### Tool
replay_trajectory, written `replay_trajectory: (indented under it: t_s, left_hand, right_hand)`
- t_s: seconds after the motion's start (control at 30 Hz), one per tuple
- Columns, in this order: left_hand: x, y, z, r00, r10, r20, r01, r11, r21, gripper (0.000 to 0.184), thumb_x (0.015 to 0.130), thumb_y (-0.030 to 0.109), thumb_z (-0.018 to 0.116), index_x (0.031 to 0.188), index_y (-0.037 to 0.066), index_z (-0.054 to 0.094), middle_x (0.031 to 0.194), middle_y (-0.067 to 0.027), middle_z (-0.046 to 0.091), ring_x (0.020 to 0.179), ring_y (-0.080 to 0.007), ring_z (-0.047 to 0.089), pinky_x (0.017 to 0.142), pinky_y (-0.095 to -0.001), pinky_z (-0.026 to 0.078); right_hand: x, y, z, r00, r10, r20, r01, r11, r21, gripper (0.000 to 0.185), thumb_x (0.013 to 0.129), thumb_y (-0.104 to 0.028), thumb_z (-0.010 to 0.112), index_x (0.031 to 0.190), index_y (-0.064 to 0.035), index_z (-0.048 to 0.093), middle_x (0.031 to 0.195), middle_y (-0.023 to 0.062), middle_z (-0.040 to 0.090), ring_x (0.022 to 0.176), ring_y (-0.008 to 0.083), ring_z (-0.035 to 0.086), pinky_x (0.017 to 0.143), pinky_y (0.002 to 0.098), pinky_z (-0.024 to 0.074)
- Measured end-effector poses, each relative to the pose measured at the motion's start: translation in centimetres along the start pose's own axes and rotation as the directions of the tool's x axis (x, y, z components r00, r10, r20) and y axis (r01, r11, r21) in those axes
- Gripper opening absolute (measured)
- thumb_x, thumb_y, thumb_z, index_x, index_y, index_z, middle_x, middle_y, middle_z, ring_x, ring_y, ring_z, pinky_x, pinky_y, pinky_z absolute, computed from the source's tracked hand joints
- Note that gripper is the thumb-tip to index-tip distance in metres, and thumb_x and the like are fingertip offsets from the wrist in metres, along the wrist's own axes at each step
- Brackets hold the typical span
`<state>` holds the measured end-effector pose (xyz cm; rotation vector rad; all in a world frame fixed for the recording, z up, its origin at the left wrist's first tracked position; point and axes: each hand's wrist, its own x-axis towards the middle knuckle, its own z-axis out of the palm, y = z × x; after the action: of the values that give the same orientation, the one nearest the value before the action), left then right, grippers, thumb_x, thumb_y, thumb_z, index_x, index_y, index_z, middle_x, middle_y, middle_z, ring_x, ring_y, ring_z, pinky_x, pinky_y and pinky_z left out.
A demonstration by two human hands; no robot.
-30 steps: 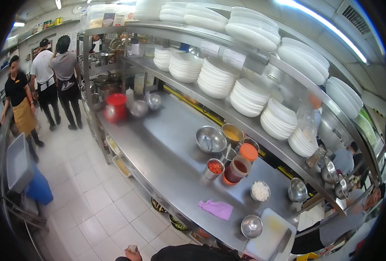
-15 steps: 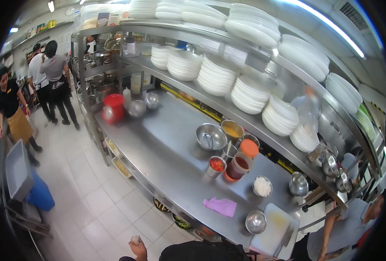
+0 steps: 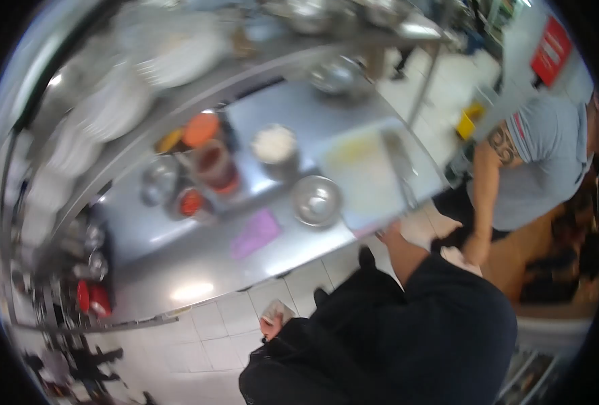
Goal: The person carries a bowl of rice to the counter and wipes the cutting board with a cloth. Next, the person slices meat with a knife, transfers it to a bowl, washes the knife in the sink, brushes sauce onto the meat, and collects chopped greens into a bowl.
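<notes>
Low in front of my body, my left hand [image 3: 269,329] is closed around a crumpled greyish-white thing [image 3: 278,312]; blur hides its exact kind. My right hand [image 3: 388,231] reaches the near edge of a white cutting board [image 3: 363,177], beside a pinkish edge. Its fingers are too smeared to read. On the board, a knife or cleaver [image 3: 407,177] lies along the right side, near a yellow stain. Left of the board stands a steel bowl [image 3: 316,201]. A purple cloth [image 3: 256,234] rests farther left on the steel counter [image 3: 201,266].
Behind these stand a container of white food [image 3: 274,144], a tub of dark red sauce [image 3: 214,167] and a cup of chopped red pieces [image 3: 191,202]. Plates [image 3: 181,57] are stacked on the shelf above. At the right a person [image 3: 539,152] in grey stands close, a pale cloth [image 3: 458,259] by their hand.
My view has swung right and down, so the counter appears turned and blurred. My right hand has come into view at the board. My left hand still holds the greyish-white thing.
</notes>
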<state>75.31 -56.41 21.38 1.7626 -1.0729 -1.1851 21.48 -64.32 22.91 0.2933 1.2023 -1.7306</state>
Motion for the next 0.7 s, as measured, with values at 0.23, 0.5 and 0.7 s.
replay_trajectory:
  t_s: [0.23,0.5,0.7]
  left_hand:
    - [-6.1,20.8,9.2,0.98,0.083,0.182,-0.037,0.97,-0.241,0.046,0.079,0.015,0.074,0.118,-0.001,0.057,0.108,-0.0115,0.065,0.098,-0.0209,0.062,0.088,-0.035,0.049]
    - [-6.7,35.0,27.4,0.869,0.357,0.342,-0.341,0.934,-0.107,0.059,0.074,0.007,0.078,0.126,0.001,0.051,0.117,-0.0109,0.06,0.109,-0.0223,0.059,0.094,-0.0353,0.047]
    - [-1.7,36.4,37.3,0.384,0.761,0.523,-0.92,0.362,0.149,0.066,0.07,0.003,0.077,0.131,0.006,0.053,0.131,-0.0148,0.054,0.122,-0.038,0.049,0.104,-0.0448,0.041]
  right_hand:
    - [8.8,-1.0,-5.2,0.958,0.258,-0.127,-0.239,0.96,0.144,0.06,0.091,-0.054,0.042,0.13,-0.0108,0.054,0.133,0.015,0.055,0.118,0.0393,0.053,0.097,0.0622,0.0422]
    - [12.2,1.0,-8.5,0.949,0.256,-0.185,-0.224,0.959,0.176,0.057,0.094,-0.054,0.033,0.128,-0.0144,0.055,0.129,0.0071,0.059,0.113,0.0295,0.058,0.094,0.0495,0.0481]
    - [12.5,0.1,-10.9,0.969,0.059,0.242,0.018,0.953,-0.303,0.054,0.097,-0.053,0.032,0.128,-0.0147,0.055,0.125,0.0043,0.061,0.109,0.0253,0.06,0.09,0.046,0.0504]
